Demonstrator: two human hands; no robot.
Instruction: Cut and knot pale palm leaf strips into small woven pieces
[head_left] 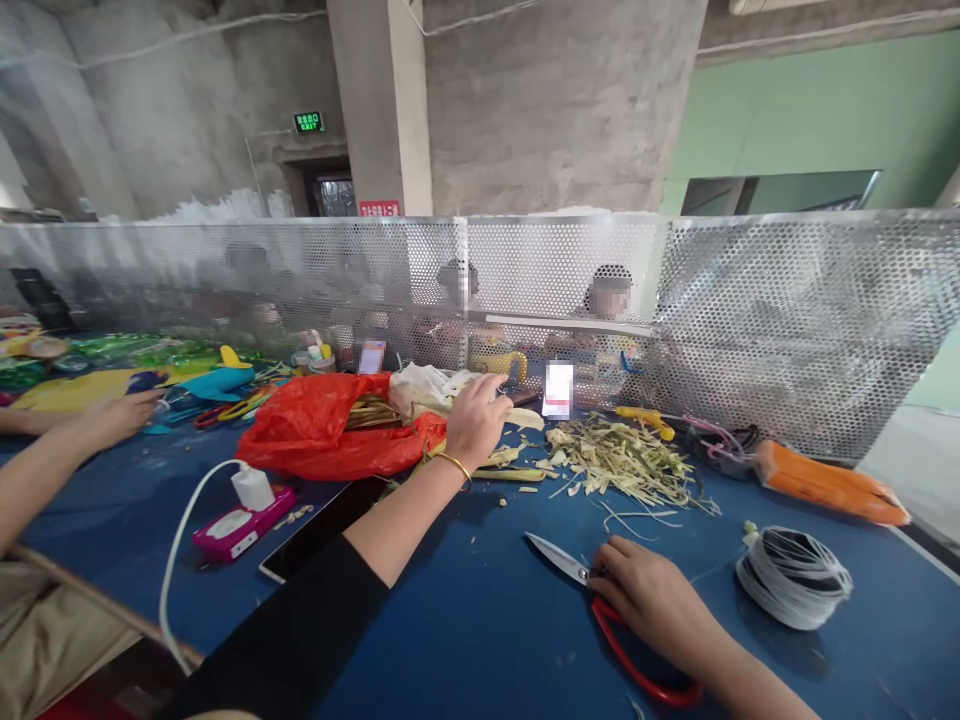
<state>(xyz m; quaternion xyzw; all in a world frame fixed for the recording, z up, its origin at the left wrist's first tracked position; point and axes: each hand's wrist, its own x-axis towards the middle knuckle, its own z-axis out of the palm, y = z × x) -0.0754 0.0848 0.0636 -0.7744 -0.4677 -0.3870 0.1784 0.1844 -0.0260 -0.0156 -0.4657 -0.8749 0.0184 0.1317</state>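
Note:
My left hand (477, 422), with a gold bangle at the wrist, reaches over the far part of the table. Its fingers are bent and slightly apart, and I make out nothing held in them. Close to it are pale plant strips (517, 473), a white plastic bag (429, 386) and a red plastic bag (300, 430) with dry stalks inside. My right hand (649, 600) is closed over the pivot end of a pair of red-handled scissors (559, 558). The scissors lie low at the blue table, blades pointing left and away from me.
A heap of plant trimmings (626, 462), a lit phone (557, 390) and an orange packet (829, 483) lie along the perforated metal screen (795, 330). Right stands a coil of pale cord (793, 578); left, a magenta power strip (244, 522) and a co-worker's hand (124, 420).

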